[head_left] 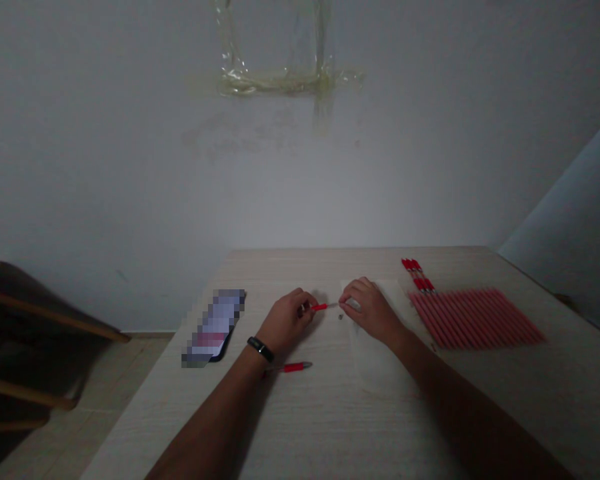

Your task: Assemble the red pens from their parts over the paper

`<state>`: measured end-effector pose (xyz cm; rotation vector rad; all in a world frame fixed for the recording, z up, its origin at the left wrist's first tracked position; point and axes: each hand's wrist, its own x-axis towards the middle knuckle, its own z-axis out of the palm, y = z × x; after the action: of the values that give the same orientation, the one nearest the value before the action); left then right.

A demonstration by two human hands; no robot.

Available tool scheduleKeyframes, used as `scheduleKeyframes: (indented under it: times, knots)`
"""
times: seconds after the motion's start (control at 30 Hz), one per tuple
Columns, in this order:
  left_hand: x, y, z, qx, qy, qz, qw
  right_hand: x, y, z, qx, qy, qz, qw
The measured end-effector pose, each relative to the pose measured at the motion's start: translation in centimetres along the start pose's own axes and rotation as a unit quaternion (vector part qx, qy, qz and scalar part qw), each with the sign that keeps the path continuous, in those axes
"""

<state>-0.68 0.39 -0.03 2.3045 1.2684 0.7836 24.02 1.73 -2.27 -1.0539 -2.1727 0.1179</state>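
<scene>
My left hand (287, 319), with a black band on its wrist, pinches the red grip of a partly assembled pen (320, 307). From the grip a thin pale end points right, to the fingertips of my right hand (371, 310). Those fingers are closed at that thin end; whether they hold a separate small part is hidden. Just below lies a small grey metal piece (341, 317) on the table, probably a pen tip. Closer to me, a red pen with a grey tip (296, 367) lies partly behind my left forearm.
A row of pinkish-red sticks (475, 319) covers the table's right side. Several red pens (419, 276) lie behind it. A whitish sheet (375, 367) is under my right hand. On the left is a phone (215, 327). The wooden table (320, 427) meets a wall at the back.
</scene>
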Motion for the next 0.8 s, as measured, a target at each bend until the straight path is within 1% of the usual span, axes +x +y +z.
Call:
scheduleKeyframes:
  times: [0.1,0.27,0.47,0.67,0.8]
  knots:
    - [0.04,0.12,-0.07,0.002,-0.001,0.000,1.000,0.01,-0.11,0.11,0.000,-0.003,-0.016,1.000]
    - [0.11,0.34,-0.17,0.003,-0.008,0.000,1.000,0.05,-0.39,-0.01,-0.007,-0.007,-0.009,1.000]
    - [0.08,0.53,-0.16,0.008,-0.016,0.005,1.000,0.05,-0.38,-0.07,-0.004,-0.010,-0.015,1.000]
    - [0.08,0.77,0.05,0.013,-0.031,0.011,0.999,0.11,-0.87,0.03,0.021,-0.037,-0.027,0.999]
    - [0.05,0.85,0.08,0.010,-0.033,0.012,0.999,0.12,-0.90,0.04,0.021,-0.040,-0.037,0.998]
